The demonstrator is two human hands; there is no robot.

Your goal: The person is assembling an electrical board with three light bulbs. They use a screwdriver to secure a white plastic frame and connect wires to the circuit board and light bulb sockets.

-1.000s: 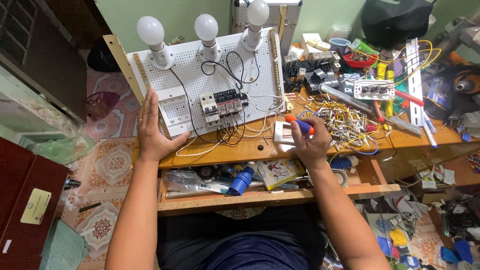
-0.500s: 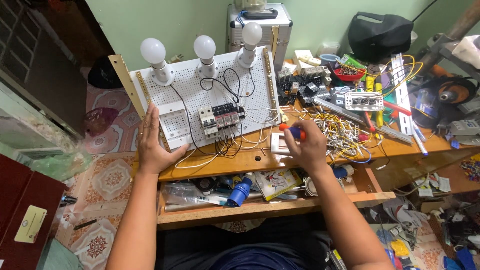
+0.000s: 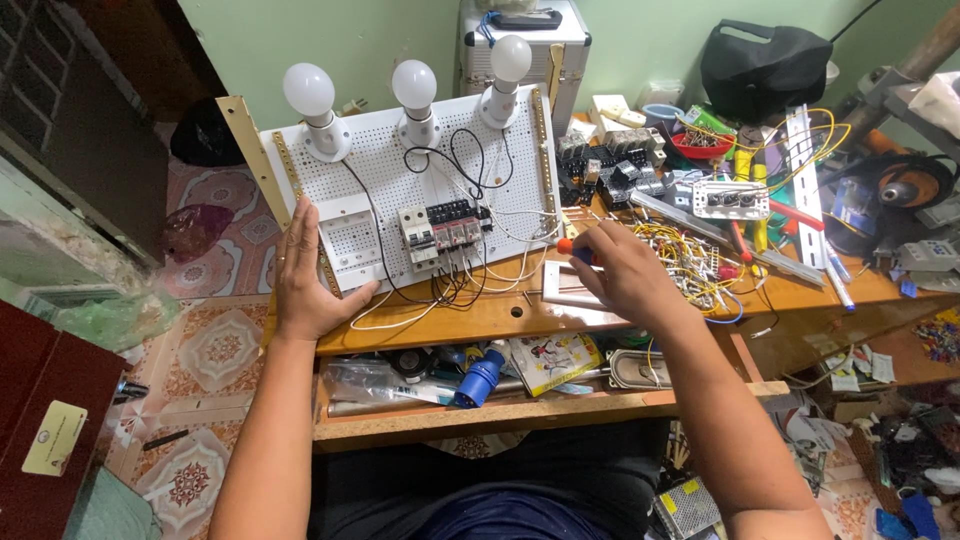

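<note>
My left hand [image 3: 305, 275] lies flat with fingers spread against the left edge of a white perforated board [image 3: 500, 170] on the wooden bench [image 3: 480, 315]. The board carries three white bulbs [image 3: 414, 86] along its top and a row of circuit breakers [image 3: 440, 232] with black and white wires. My right hand [image 3: 625, 275] is closed around a screwdriver with an orange and blue handle [image 3: 572, 249], over a white switch plate [image 3: 570, 285] at the board's lower right corner.
A tangle of yellow wires [image 3: 690, 260], relays, a white socket strip and tools crowd the bench's right side. A black bag [image 3: 765, 65] and a silver case [image 3: 515, 40] stand at the back. The shelf under the bench holds a blue plug [image 3: 480, 378] and papers.
The view has shifted a little. My right hand with the screwdriver has stayed over the switch plate, and my left hand has kept its place on the board's edge.
</note>
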